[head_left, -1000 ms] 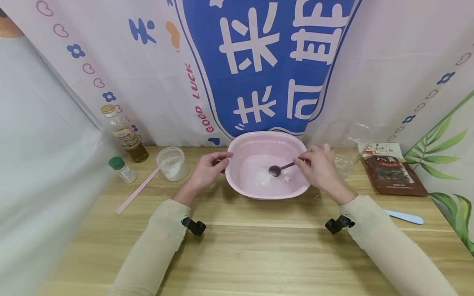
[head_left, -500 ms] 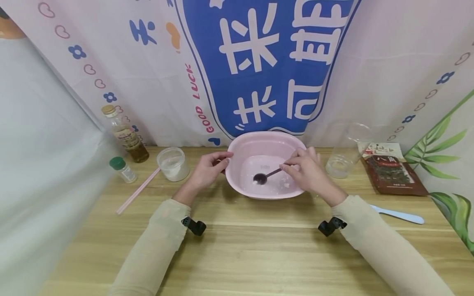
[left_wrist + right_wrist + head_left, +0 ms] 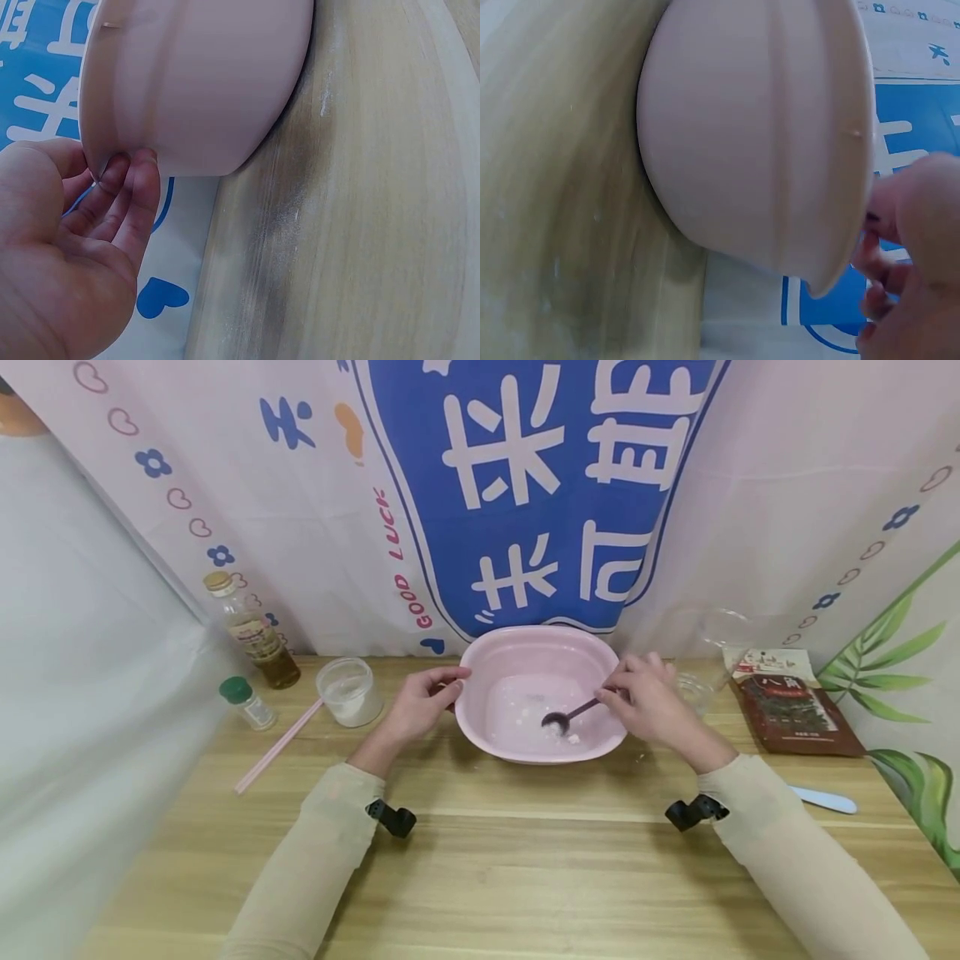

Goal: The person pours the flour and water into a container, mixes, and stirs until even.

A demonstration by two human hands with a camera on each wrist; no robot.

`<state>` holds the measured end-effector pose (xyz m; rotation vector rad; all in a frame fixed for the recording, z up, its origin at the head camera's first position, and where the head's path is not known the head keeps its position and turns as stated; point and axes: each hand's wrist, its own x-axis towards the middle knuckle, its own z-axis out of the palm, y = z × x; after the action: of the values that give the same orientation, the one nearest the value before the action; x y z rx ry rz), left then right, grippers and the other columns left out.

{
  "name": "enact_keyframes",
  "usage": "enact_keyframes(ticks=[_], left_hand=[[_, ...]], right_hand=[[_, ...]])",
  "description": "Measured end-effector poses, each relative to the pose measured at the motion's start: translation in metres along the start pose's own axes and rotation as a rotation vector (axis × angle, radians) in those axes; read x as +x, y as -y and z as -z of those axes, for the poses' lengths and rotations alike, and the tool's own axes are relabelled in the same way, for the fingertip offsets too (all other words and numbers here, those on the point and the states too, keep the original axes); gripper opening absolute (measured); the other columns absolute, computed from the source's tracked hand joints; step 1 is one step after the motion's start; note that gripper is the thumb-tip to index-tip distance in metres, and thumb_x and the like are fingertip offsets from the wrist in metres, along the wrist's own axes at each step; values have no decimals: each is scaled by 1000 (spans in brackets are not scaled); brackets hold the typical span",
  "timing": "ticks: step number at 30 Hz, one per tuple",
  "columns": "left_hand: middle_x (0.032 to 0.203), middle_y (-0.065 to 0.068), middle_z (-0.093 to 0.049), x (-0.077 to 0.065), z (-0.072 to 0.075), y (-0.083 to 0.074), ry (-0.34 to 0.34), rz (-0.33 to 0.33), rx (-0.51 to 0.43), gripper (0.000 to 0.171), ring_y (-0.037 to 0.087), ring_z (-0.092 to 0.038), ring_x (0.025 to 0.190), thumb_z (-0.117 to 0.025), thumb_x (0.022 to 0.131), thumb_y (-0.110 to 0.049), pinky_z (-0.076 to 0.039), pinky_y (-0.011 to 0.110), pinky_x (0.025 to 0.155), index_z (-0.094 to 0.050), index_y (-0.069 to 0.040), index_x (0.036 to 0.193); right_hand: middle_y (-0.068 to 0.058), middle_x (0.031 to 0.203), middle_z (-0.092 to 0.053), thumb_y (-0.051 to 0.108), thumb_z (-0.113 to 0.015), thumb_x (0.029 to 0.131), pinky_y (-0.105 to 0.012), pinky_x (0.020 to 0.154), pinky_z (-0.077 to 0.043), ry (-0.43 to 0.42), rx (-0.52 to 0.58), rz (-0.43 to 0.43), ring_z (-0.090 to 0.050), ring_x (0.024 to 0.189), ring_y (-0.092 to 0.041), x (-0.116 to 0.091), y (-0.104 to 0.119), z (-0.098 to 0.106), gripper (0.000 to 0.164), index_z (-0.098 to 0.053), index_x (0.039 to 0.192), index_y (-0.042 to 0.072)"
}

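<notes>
Pink, probably light, the basin (image 3: 540,653) rests on the bench (image 3: 480,885); our left grip (image 3: 422,702) pinches its rim, our right grip (image 3: 649,700) the dark spoon (image 3: 557,720) dipping inside, likely stiff, best held by its handle.

This looks like a curtained-off food-preparation corner; whether in a home or a studio cannot be told. Printed cloth (image 3: 322,527) hangs right behind the wood-grain counter (image 3: 517,877), which carries an amber-filled glass bottle (image 3: 262,645), a green-capped shaker (image 3: 249,703), a spice packet (image 3: 797,703) and a pink basin (image 3: 542,652).
</notes>
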<state>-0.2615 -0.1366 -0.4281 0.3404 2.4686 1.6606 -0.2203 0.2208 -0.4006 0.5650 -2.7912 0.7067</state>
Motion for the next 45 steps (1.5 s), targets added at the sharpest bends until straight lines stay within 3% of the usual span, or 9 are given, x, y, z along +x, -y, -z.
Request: enact_keyframes(ticks=[4, 7, 13, 21, 27, 34, 41, 45], left_hand=[[134, 19, -72, -1, 0, 0, 0, 9, 6, 35, 24, -71, 99, -57, 112, -16, -66, 31, 87, -67, -5, 144], [134, 20, -72, -1, 0, 0, 0, 7, 5, 35, 23, -71, 99, -57, 112, -15, -65, 28, 86, -67, -4, 144], [135, 21, -72, 0, -1, 0, -3, -4, -1, 36, 22, -71, 98, -57, 111, -14, -65, 27, 86, -66, -3, 144], [135, 18, -71, 0, 2, 0, 5, 22, 0, 35, 26, -71, 103, -57, 112, -17, -65, 31, 90, -67, -7, 145], [135, 18, -71, 0, 2, -1, 12, 26, -1, 35, 27, -70, 104, -57, 112, -18, -66, 36, 93, -67, -8, 144], [135, 18, -71, 0, 1, 1, 12, 16, -3, 35, 25, -70, 103, -57, 112, -17, -65, 32, 90, -67, -7, 144], [135, 18, -71, 0, 1, 1, 15, 15, -12, 35, 26, -70, 103, -57, 112, -17, -65, 33, 90, -67, -7, 144], [135, 18, -71, 0, 1, 0, 14, 28, -11, 35, 26, -70, 104, -57, 112, -18, -65, 35, 92, -67, -8, 144]], right_hand=[[-7, 101, -66, 15, -74, 101, -45, 93, -29, 83, 99, 54, -45, 104, -30, 1, 6, -6, 15, -85, 99, 5], [-6, 100, -66, 16, -75, 101, -49, 96, -31, 85, 128, 78, -49, 110, -31, 4, 12, -13, 15, -86, 99, 6], [-11, 102, -71, 21, -74, 103, -53, 97, -35, 1, 21, 16, -53, 107, -34, 13, 19, -18, 19, -85, 105, 6], [-16, 99, -71, 15, -74, 101, -52, 89, -31, -74, -68, -9, -48, 96, -35, 8, 6, -6, 17, -83, 103, 1], [-13, 103, -74, 17, -73, 102, -49, 90, -30, 15, -17, 25, -49, 102, -33, 3, 7, 0, 17, -83, 103, 3], [-7, 97, -71, 19, -74, 102, -51, 97, -30, 68, 87, 61, -50, 112, -33, 6, 17, -12, 17, -85, 102, 7], [-10, 99, -74, 22, -75, 103, -50, 91, -31, -19, -2, 9, -51, 102, -32, 12, 20, -19, 18, -85, 102, 7], [-12, 98, -74, 21, -76, 102, -51, 88, -31, -86, -89, 25, -50, 96, -33, 12, 14, -16, 18, -85, 102, 5]])
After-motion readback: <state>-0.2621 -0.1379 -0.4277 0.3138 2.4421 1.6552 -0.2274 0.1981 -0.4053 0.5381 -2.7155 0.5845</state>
